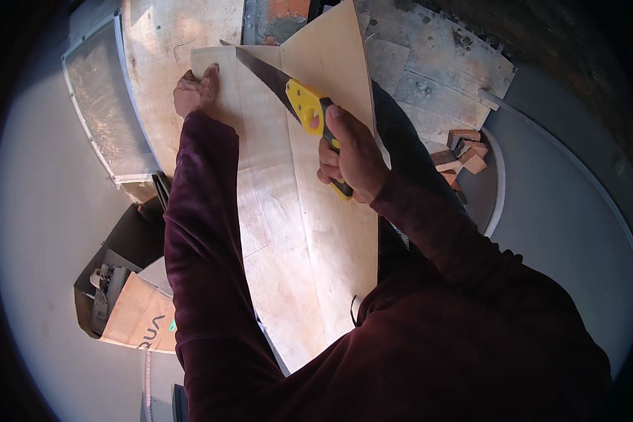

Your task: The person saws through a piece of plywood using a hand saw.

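My right hand (353,151) is wrapped around the yellow and black handle of a handsaw (269,76). The saw's dark, toothed blade slants to the far left, and its tip reaches the far edge of a pale plywood sheet (274,190). A faint straight line runs lengthwise along the sheet near the blade. Whether the teeth touch the wood, I cannot tell. At the sheet's far left edge, my left hand (197,91) grips the wood with its thumb on top; some of its fingers are partly hidden.
Another wooden board (169,35) lies under the far left side. Left of it is a framed translucent panel (109,98). A cardboard box (144,313) with odds and ends stands lower left. Broken bricks (464,151) lie at right, near a stained board (443,70).
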Demonstrator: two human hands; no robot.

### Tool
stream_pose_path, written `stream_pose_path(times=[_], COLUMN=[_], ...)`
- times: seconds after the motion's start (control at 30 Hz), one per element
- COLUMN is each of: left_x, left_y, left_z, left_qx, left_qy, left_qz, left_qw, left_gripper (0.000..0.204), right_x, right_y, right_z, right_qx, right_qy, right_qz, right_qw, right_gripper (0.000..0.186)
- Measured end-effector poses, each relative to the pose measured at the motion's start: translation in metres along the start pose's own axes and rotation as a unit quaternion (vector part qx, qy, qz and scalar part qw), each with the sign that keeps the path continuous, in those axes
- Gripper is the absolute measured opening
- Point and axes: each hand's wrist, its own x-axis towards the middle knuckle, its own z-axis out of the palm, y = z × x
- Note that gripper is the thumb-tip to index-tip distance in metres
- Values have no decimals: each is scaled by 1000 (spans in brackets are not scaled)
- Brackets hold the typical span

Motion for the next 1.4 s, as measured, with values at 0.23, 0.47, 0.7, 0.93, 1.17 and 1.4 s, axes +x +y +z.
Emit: stream_pose_path(times=[0.23,0.47,0.7,0.93,1.17,1.4], left_x=[-7,-13,-6,-10,-17,-18], left_y=[15,21,5,20,31,33], left_z=[0,-13,-3,-1,2,-7], left_qx=[45,0,1,83,68,75], left_qy=[-7,-18,-3,-9,1,7], left_qz=[-13,-59,-10,3,-37,-28], left_qw=[999,998,1000,997,997,997], left_gripper=[54,56,53,59,55,54], right_x=[54,-37,0,-28,-40,16], right_y=[5,2,21,-17,-23,-1], right_z=[8,-19,46,-2,-8,-5], right_qx=[-20,-50,-65,-31,29,12], right_qy=[0,-47,-90,-31,-19,-2], right_qz=[-5,-3,-58,13,45,28], right_qw=[1000,998,992,999,998,1000], right_gripper=[41,49,41,51,46,45])
